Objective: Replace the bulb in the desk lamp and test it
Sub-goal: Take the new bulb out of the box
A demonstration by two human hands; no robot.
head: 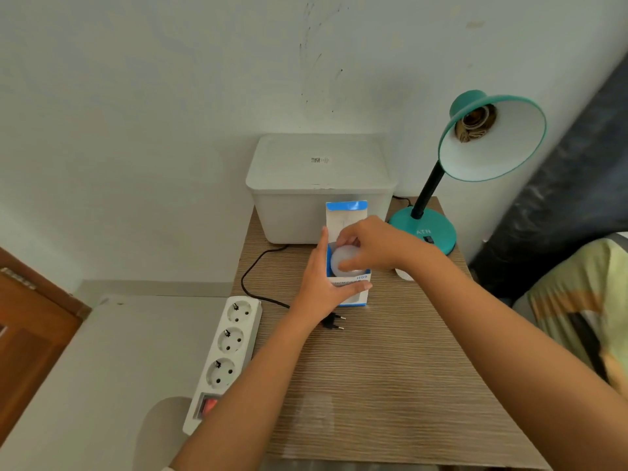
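Note:
A teal desk lamp [489, 137] stands at the table's far right, its shade tilted toward me and its socket [475, 122] bare. An open blue-and-white bulb box [350, 290] sits mid-table with its flap up. My left hand [323, 280] grips the box from the left side. My right hand [377, 246] pinches a round white bulb [341, 260] sitting in the box's open top. Another white bulb [404, 275] lies on the table just right of the box, mostly hidden by my right wrist. The lamp's black plug [334, 322] lies loose on the table.
A white lidded storage box [319, 185] stands against the wall behind the bulb box. A white power strip [226, 358] with three sockets and a red switch lies along the wooden table's [390, 385] left edge. A person in a yellow shirt [584, 300] sits at right.

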